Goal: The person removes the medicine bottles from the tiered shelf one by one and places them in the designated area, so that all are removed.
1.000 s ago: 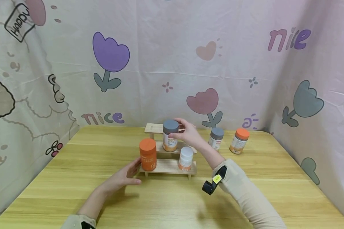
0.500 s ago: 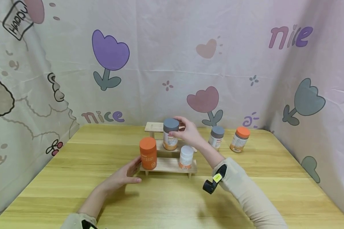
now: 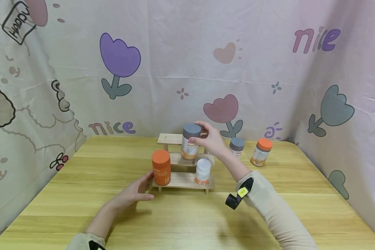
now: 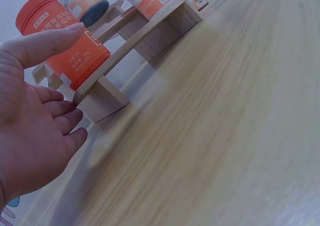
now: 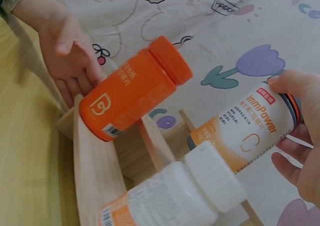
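Observation:
My right hand grips an upright supplement bottle with a grey lid and a white-and-orange label. It is in front of the wooden tiered rack's top shelf, over the middle one; whether its base touches is unclear. In the right wrist view, thumb and fingers hold the bottle near its lid. An orange bottle stands at the left end of the lowest shelf. Beside it my left hand has fingers extended and thumb apart, fingertips at the rack's end. A small white bottle stands at that shelf's right end.
Right of the rack, a grey-lidded bottle stands on the wooden table, partly hidden by my right forearm. Farther right is an orange-lidded bottle. A printed curtain hangs behind the table.
My right hand has moved the grey-lidded bottle slightly up and to the right. The left hand and the other bottles stay where they were.

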`<action>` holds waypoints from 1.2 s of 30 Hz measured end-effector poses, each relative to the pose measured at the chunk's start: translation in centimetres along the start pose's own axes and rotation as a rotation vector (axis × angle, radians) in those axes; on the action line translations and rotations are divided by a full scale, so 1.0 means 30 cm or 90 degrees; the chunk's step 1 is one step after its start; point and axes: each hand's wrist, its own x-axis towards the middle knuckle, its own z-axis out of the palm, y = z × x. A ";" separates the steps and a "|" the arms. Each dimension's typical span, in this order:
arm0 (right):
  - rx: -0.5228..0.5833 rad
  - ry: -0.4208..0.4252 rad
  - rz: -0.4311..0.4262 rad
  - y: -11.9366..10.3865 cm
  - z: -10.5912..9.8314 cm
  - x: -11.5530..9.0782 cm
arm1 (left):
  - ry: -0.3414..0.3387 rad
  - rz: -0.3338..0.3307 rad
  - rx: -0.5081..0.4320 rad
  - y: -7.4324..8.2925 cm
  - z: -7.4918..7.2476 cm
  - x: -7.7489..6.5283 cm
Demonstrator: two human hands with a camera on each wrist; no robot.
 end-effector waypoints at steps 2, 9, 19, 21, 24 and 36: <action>0.003 0.003 0.000 -0.006 -0.014 0.000 | -0.001 0.003 0.001 -0.001 0.000 0.000; 0.020 0.012 0.023 -0.036 -0.065 -0.002 | -0.002 0.008 0.001 -0.004 -0.002 -0.002; 0.021 0.047 0.008 -0.038 -0.135 -0.012 | -0.007 0.021 -0.002 -0.006 -0.004 -0.004; 0.019 0.053 0.007 -0.033 -0.150 -0.015 | -0.008 0.020 -0.001 -0.006 -0.004 -0.005; 0.015 0.060 -0.001 -0.028 -0.172 -0.021 | -0.009 0.022 0.001 -0.006 -0.003 -0.004; -0.018 0.086 0.026 0.000 -0.271 -0.064 | -0.013 0.025 -0.001 -0.009 -0.004 -0.002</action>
